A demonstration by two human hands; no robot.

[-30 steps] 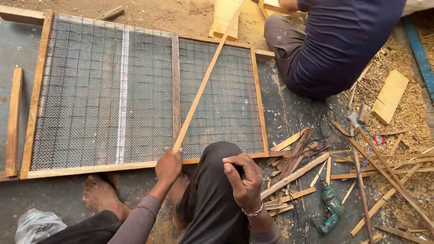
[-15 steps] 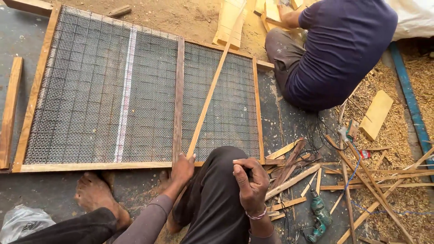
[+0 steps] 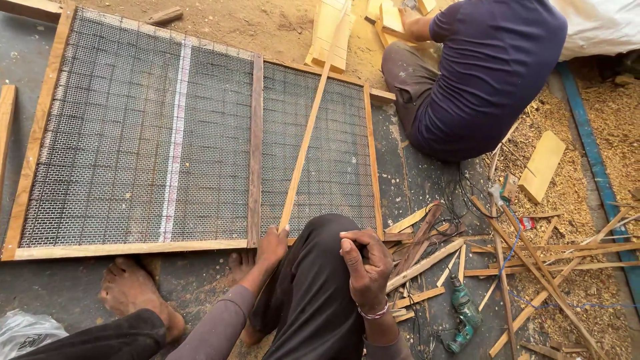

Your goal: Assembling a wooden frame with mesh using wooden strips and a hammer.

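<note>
One long, thin, pale wooden strip (image 3: pixel 308 137) lies slantwise across the right panel of the big wooden frame covered with grey wire mesh (image 3: pixel 167 143), its near end at the frame's lower rail and its far end past the upper rail. The left hand (image 3: pixel 270 245) has its fingers clenched round that near end. The right hand (image 3: pixel 365 263) rests loosely curled on the dark-trousered knee, just right of the frame's lower corner, grasping nothing that shows. Judging by how things lie, the mesh already spans the frame, while the strip sits loose and crooked, not yet aligned with any rail. Compared with a second ago, the strip leans at much the same slant and the grip is unchanged. Beyond the frame's right rail a person in a dark blue shirt (image 3: pixel 490 73) sits, with offcuts and a green power drill (image 3: pixel 461 320) on the floor.
</note>
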